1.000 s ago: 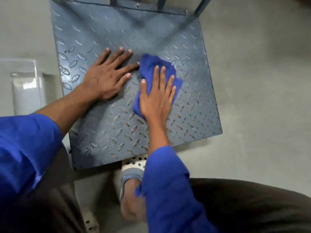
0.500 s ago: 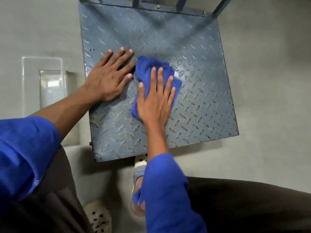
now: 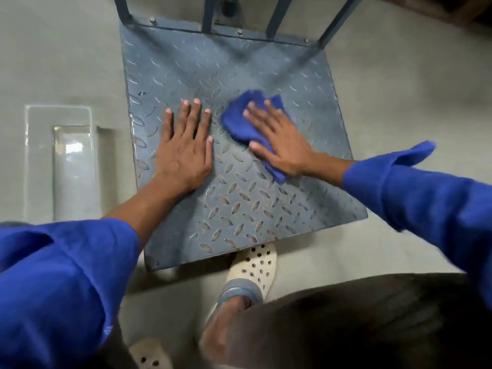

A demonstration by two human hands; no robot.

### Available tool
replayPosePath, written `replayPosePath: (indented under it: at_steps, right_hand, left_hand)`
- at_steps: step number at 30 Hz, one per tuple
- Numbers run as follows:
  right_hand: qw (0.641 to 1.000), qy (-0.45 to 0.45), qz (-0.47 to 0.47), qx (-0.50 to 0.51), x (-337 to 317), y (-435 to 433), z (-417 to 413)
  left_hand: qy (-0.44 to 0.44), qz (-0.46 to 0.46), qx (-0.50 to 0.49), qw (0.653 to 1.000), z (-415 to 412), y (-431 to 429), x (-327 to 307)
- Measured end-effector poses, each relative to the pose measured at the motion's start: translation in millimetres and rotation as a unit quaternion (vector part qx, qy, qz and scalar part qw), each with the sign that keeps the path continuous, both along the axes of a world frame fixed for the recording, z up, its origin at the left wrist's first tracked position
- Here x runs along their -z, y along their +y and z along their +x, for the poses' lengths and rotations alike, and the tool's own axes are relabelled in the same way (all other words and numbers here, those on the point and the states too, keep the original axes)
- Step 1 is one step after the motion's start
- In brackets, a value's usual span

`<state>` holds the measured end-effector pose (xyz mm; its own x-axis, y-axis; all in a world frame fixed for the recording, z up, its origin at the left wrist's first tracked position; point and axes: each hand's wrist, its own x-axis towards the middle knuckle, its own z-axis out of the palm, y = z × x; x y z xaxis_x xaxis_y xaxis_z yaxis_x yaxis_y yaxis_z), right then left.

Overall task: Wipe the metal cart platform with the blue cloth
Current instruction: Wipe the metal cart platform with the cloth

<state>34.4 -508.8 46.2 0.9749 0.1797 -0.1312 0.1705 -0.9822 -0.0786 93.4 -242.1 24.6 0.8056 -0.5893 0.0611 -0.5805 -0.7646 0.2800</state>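
The metal cart platform is a grey-blue diamond-tread plate lying low over the floor. A crumpled blue cloth lies on its middle right part. My right hand presses flat on the cloth with straight, spread fingers, and the cloth sticks out past the fingertips and under the wrist. My left hand rests flat on the bare plate just left of the cloth, fingers straight and pointing away from me.
Blue handle tubes rise from the platform's far edge. A pale recessed floor fitting lies to the left of the cart. My foot in a perforated cream clog stands at the platform's near edge on the grey floor.
My right hand has swung the cloth to the right and its arm now comes in from the right side. My left hand stayed flat on the plate. The camera view shifted.
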Motion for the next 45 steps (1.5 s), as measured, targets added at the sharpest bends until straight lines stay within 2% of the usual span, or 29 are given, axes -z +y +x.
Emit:
replayPosePath:
  at_steps: [2,4,6,9,12,14,18,20,22,25,26,27,29,31,33,34,38,39,41,43,45]
  right_hand:
    - [0.991,0.014,0.006,-0.130,-1.9,2.4,-25.2]
    - [0.989,0.011,0.030,-0.145,-0.3,-3.2,-41.9]
    - [0.996,-0.012,0.055,-0.072,4.7,-12.5,-39.1]
    - [0.987,-0.064,0.086,0.122,10.8,-18.6,-12.2]
    - [0.975,-0.077,0.075,0.193,16.1,-6.9,10.3]
    - [0.983,-0.069,0.076,0.150,17.8,23.7,12.6]
    - [0.994,-0.046,0.062,-0.079,18.0,81.6,-2.3]
    - [0.988,-0.024,0.058,-0.141,13.5,85.1,-0.9]
    - [0.990,-0.014,0.065,-0.125,9.8,75.2,15.8]
    - [0.996,-0.022,0.083,0.039,2.6,72.5,37.1]
    - [0.993,-0.028,0.083,0.076,2.1,82.2,37.0]
    - [0.994,-0.031,0.081,0.072,2.6,97.2,32.3]
    - [0.996,-0.023,0.068,-0.048,4.0,131.1,11.9]
    - [0.979,-0.003,0.056,-0.198,6.9,148.2,-5.8]
    - [0.963,0.017,0.055,-0.263,5.0,141.5,6.2]
    - [0.965,0.021,0.055,-0.255,3.5,134.7,20.7]
    - [0.995,0.003,0.076,-0.059,-7.0,127.7,72.8]
    - [0.996,0.005,0.073,-0.049,-7.2,137.9,74.2]
    - [0.989,0.010,0.059,-0.136,-5.2,162.9,60.5]
    - [0.958,0.021,0.049,-0.281,-0.9,175.1,42.0]
    - [0.933,0.037,0.049,-0.355,-1.5,172.0,50.9]
  left_hand:
    - [-0.005,0.009,-0.040,0.999,-12.2,-11.8,2.7]
    - [-0.005,0.018,-0.068,0.998,-20.5,-20.6,4.0]
    - [-0.003,0.016,-0.081,0.997,-23.1,-25.0,5.4]
    - [-0.005,0.008,-0.107,0.994,-22.6,-26.7,5.3]
    - [-0.006,0.003,-0.145,0.989,-31.0,-26.9,8.1]
    - [-0.001,-0.005,-0.178,0.984,-46.3,-17.7,12.5]
    - [-0.001,-0.009,-0.241,0.970,-110.0,11.6,15.1]
    - [0.007,0.005,-0.262,0.965,-141.5,19.2,16.0]
    - [0.011,0.011,-0.281,0.960,-154.0,19.2,19.3]
    - [0.012,0.014,-0.303,0.953,-152.6,12.4,19.8]
    - [0.012,0.013,-0.307,0.952,-153.0,10.4,20.5]
    - [0.013,0.007,-0.313,0.950,-154.9,9.3,21.2]
    - [0.005,-0.019,-0.332,0.943,-160.7,11.8,20.9]
    - [-0.010,-0.048,-0.350,0.936,-166.7,18.2,22.0]
    - [-0.019,-0.058,-0.367,0.928,-169.9,24.7,23.7]
    - [-0.011,-0.054,-0.374,0.926,-170.6,27.1,23.9]
    - [0.009,-0.045,-0.375,0.926,-173.6,27.6,25.1]
    - [0.002,-0.049,-0.376,0.925,-174.9,26.1,25.4]
    - [-0.017,-0.063,-0.377,0.924,-180.8,21.5,27.6]
    - [-0.032,-0.069,-0.367,0.927,-186.1,17.2,29.8]
    - [-0.034,-0.059,-0.353,0.933,-187.6,16.0,30.4]
